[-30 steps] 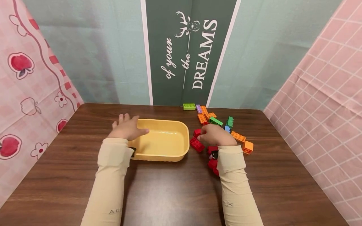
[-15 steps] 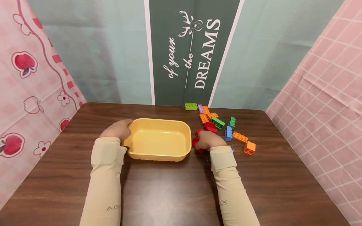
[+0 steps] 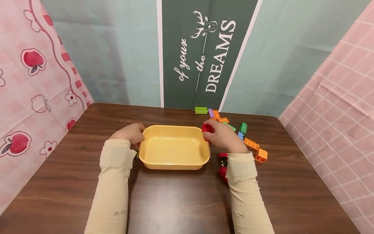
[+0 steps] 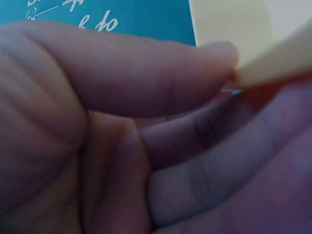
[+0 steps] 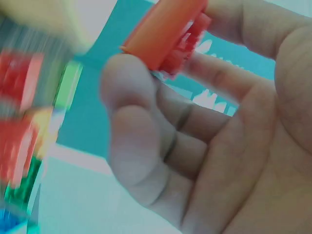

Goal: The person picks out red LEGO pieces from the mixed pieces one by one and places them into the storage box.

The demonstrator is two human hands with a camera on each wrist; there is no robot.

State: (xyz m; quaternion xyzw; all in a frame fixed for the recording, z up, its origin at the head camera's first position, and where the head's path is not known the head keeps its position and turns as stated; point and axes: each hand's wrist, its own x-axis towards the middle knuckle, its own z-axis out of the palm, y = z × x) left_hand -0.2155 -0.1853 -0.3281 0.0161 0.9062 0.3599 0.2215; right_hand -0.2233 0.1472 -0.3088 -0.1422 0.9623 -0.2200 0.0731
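Note:
A yellow rectangular tub stands on the table, its inside bare. My left hand pinches the tub's left rim; in the left wrist view the thumb lies on one side of the yellow wall and the fingers on the other. My right hand holds a red toy brick up at the tub's right rim. In the right wrist view this red brick is gripped between thumb and fingertips, its studs facing the palm.
Several loose bricks lie right of the tub: lime, purple, green, blue and orange. More red bricks lie partly hidden by the right sleeve. Curtains surround the table's back and sides.
My left hand has come down from over the tub to grip its left rim. The right hand has picked up a red brick from the pile and brought it up to the tub's right rim.

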